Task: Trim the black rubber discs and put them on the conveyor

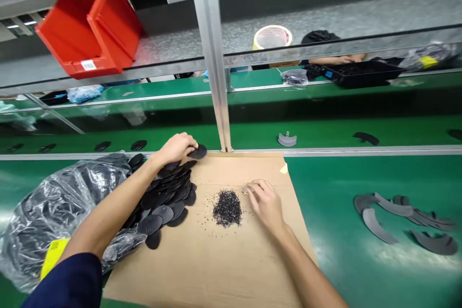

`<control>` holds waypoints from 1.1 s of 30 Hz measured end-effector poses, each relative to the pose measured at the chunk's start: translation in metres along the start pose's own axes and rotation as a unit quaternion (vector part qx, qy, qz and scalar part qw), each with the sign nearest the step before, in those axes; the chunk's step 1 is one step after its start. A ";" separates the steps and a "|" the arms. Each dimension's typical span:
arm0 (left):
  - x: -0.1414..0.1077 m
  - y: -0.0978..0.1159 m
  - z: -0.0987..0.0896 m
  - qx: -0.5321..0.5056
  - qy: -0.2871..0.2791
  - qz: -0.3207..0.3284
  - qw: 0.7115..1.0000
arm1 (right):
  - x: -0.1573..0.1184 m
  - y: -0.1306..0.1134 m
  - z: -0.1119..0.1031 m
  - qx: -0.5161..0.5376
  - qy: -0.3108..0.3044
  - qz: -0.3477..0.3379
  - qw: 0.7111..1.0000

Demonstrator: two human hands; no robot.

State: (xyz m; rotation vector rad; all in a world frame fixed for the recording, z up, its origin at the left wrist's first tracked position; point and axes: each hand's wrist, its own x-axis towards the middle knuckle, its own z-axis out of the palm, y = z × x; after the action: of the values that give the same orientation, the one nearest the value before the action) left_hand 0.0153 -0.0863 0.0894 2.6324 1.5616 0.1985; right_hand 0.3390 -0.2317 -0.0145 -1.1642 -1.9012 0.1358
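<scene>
My left hand [180, 147] pinches the edge of a black oval disc [198, 152] at the far edge of the cardboard sheet [202, 260]. Below that hand lies a spread pile of similar black discs [169, 192], partly spilling from a clear plastic bag [79, 197]. My right hand [263, 197] is low over the cardboard, fingers curled together, with something small and thin at the fingertips that is too small to name. Just left of it sits a heap of tiny black pieces [227, 208].
Grey curved parts [378, 226] lie on the green table at right. A metal post [212, 57] rises behind the cardboard. Above are a shelf with a red bin [94, 29] and a tape roll [272, 37]. Across the line, another person's hands [342, 59] are near a black tray [364, 73].
</scene>
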 end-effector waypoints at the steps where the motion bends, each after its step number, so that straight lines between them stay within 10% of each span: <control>1: 0.012 -0.014 -0.001 0.016 0.003 -0.032 0.999 | 0.000 0.003 0.000 -0.007 -0.003 0.008 1.000; 11: 0.043 -0.034 0.042 0.073 -0.069 -0.189 0.977 | -0.014 0.014 0.006 -0.094 -0.041 0.088 0.991; 17: 0.034 -0.018 0.019 0.040 -0.151 -0.095 0.983 | -0.021 0.019 0.015 -0.101 -0.070 0.123 0.985; 24: 0.041 0.038 0.038 -0.225 -0.233 0.059 0.944 | -0.027 0.014 0.019 -0.144 -0.108 0.131 0.975; 33: 0.197 0.184 0.141 -0.156 -0.055 0.208 0.964 | -0.041 0.021 0.040 -0.177 -0.138 0.134 0.965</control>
State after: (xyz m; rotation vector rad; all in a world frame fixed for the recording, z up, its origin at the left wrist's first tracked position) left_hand 0.2887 -0.0016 -0.0116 2.6240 0.8456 0.2894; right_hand 0.3314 -0.2381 -0.0743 -1.7206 -2.0550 0.1123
